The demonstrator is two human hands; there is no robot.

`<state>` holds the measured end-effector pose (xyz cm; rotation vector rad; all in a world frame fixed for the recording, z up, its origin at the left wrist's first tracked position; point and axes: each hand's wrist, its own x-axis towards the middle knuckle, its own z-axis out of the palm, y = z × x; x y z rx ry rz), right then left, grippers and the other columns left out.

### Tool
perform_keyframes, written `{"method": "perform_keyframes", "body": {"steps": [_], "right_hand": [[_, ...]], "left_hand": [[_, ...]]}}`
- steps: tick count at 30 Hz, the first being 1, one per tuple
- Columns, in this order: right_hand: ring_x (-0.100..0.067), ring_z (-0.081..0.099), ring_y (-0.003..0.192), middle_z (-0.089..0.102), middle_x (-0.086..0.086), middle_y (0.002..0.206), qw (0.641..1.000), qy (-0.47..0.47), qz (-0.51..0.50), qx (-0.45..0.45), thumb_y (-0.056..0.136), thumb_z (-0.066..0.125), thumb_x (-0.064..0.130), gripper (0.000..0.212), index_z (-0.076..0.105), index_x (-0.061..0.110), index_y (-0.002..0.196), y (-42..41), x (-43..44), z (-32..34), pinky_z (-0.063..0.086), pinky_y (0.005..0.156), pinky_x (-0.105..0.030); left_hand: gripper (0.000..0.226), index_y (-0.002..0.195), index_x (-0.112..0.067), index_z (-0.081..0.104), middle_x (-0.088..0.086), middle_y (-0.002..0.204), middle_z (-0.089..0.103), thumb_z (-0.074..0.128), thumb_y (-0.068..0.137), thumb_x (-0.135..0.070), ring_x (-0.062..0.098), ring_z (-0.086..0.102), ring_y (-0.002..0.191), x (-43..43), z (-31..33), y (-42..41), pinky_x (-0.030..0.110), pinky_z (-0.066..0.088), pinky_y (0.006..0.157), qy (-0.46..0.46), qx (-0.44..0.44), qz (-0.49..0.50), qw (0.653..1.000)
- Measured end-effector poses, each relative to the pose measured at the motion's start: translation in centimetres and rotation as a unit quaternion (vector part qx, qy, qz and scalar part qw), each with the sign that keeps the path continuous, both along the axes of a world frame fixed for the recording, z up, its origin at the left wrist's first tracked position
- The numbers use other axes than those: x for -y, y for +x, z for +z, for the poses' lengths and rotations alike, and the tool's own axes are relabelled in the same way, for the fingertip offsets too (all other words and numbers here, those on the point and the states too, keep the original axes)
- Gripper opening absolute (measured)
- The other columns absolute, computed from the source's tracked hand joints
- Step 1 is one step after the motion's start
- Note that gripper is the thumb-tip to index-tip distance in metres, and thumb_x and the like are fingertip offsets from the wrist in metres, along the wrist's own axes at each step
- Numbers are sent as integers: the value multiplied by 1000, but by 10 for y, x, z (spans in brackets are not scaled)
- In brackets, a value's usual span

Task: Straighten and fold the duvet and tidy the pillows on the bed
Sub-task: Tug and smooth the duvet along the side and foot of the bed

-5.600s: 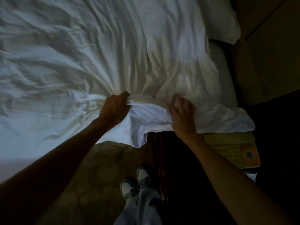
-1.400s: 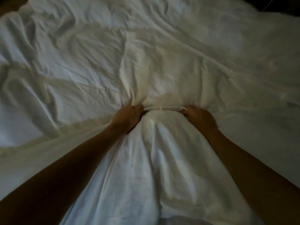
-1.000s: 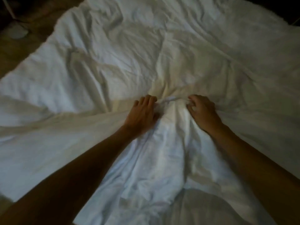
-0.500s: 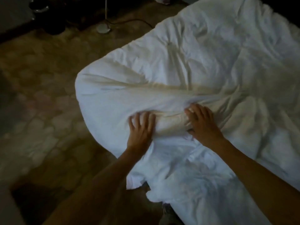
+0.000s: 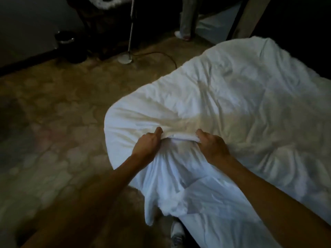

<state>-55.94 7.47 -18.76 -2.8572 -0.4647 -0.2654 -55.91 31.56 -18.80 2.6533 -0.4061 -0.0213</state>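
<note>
Both grips are pinched tight: your left hand [image 5: 146,146] and right hand [image 5: 214,146] hold a bunched fold of the duvet [image 5: 232,104] at the bed [image 5: 215,235]'s corner. It looks soft, bulky, light; take its edge.

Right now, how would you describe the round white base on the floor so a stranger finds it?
From the white duvet, look across the patterned carpet to the far wall. The base sits there under a thin pole. Only it is a pale disc beside a dark cable.
</note>
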Motion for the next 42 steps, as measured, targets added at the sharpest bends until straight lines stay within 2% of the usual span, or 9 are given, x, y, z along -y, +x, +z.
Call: {"method": "perform_keyframes", "body": {"steps": [6, 12, 18, 23, 27, 30, 34, 39, 42], "right_hand": [[-45, 64, 75, 67, -27, 81, 995, 7, -96, -6, 93, 57, 31, 25, 59, 6, 96, 96, 6, 51, 47, 60, -41], [-43, 65, 77, 67, -25, 81, 994, -25, -98, -41, 94, 54, 35, 26, 59, 9, 97, 159, 30, 8, 49, 65, -42], [-40, 63, 91, 66, -23, 96, 977, -20, -118, -175, 98, 42, 40, 32, 55, 13, 107, 187, 22, -60, 47, 72, -41], [-33, 64, 93, 67, -10, 103, 991, 20, 52, -120, 85, 45, 51, 48, 59, 13, 111, 193, -22, -77, 51, 77, -45], [-35, 64, 90, 65, -11, 98, 975, -28, 121, -183, 90, 45, 51, 38, 54, 18, 106, 182, -79, -84, 50, 71, -44], [-36, 67, 75, 67, -11, 86, 983, -28, 98, -151, 89, 43, 44, 24, 45, 22, 99, 176, -90, -89, 53, 60, -43], [-34, 63, 53, 63, -10, 66, 988, -55, 103, -99, 83, 53, 27, 12, 52, 16, 88, 154, -94, -74, 47, 43, -35], [-30, 63, 50, 62, -8, 64, 988, -75, 110, -77, 75, 76, 17, 34, 51, 13, 99, 148, -91, -33, 46, 42, -29], [-31, 64, 50, 62, -8, 61, 995, -73, 63, -42, 91, 54, 27, 15, 54, 13, 94, 165, -85, 4, 47, 41, -32]], "left_hand": [[54, 120, -16, 45, 9, 89, 67, 57, 81, -52, 36, 66, 70, 13, 30, 81, 37, 50, 55, 75, 124, -42, 988], [55, 117, -21, 45, 8, 104, 54, 69, 68, -32, 36, 55, 92, 9, -38, 119, 44, 45, 72, 119, -65, 110, 985], [39, 120, -14, 43, 15, 99, 66, 59, 85, -24, 39, 63, 88, -14, -75, 140, 40, 47, 71, 12, -117, 94, 989], [30, 113, -15, 42, 12, 64, 58, 46, 94, -38, 34, 61, 57, -25, -92, 137, 33, 40, 48, 22, -76, 95, 992], [52, 119, -15, 43, 12, 92, 64, 63, 76, -35, 37, 63, 82, -29, -93, 119, 38, 48, 66, -35, -112, 159, 980], [73, 123, -17, 44, 9, 110, 54, 61, 60, -49, 35, 53, 97, -34, -106, 83, 44, 43, 80, 63, -89, 208, 972], [65, 128, -21, 45, 10, 130, 45, 59, 72, -52, 40, 48, 111, -47, -110, 45, 53, 41, 89, 71, -165, 267, 947], [47, 131, -16, 49, 16, 104, 67, 58, 84, -16, 37, 64, 92, -85, -75, 63, 41, 48, 76, -38, -129, 227, 965], [40, 113, -19, 48, 10, 83, 67, 61, 74, -19, 35, 64, 77, -99, -14, 116, 33, 40, 61, -4, -81, 174, 981]]}}
